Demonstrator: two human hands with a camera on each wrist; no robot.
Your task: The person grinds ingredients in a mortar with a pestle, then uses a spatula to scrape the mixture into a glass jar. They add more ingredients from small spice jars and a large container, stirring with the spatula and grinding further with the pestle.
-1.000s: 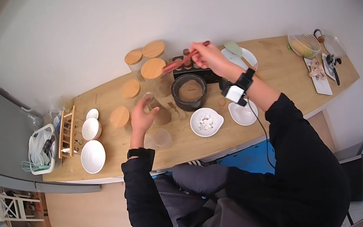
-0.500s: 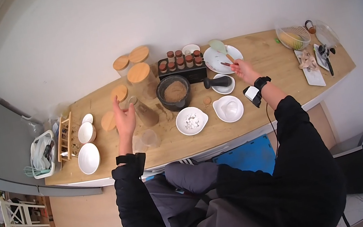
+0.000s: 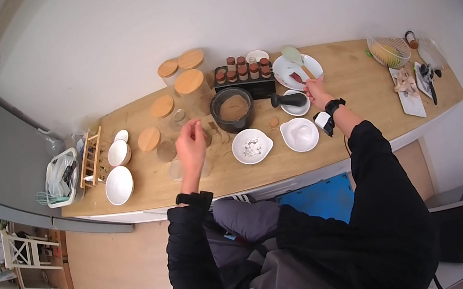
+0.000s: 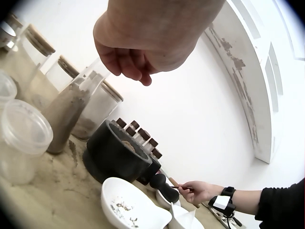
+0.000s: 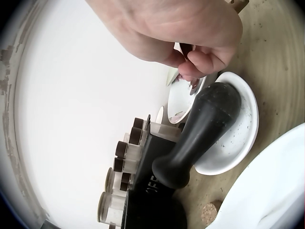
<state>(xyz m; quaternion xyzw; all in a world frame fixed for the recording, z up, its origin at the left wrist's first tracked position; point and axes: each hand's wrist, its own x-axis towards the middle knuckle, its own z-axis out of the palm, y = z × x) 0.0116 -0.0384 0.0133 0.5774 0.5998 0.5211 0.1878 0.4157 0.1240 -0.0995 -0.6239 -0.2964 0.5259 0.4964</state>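
Red at its working end, the tool is now over the plate, near the counter's back edge, whereas a second ago it was raised over the spice rack and pointing toward the lidded jars. The right hand pinches it low at the plate's front rim, just beside the spatula's wooden handle; whether its end touches the plate cannot be told. The left hand has changed too: its fingers, spread beside the bottle earlier, are now drawn loosely inward, and they appear to hold nothing. It hovers in front of the bottle, which stands uncovered, brown matter inside, between the jars and the mortar. Taken together, this looks like a break in the work around bottle and mortar, with the tool well away from both. Brown powder lies in the mortar, and the pestle rests across a small white dish to its right. Nearer the counter's front edge stand two spouted bowls; the left one carries pale flakes, the right one sits in front of the pestle's dish.
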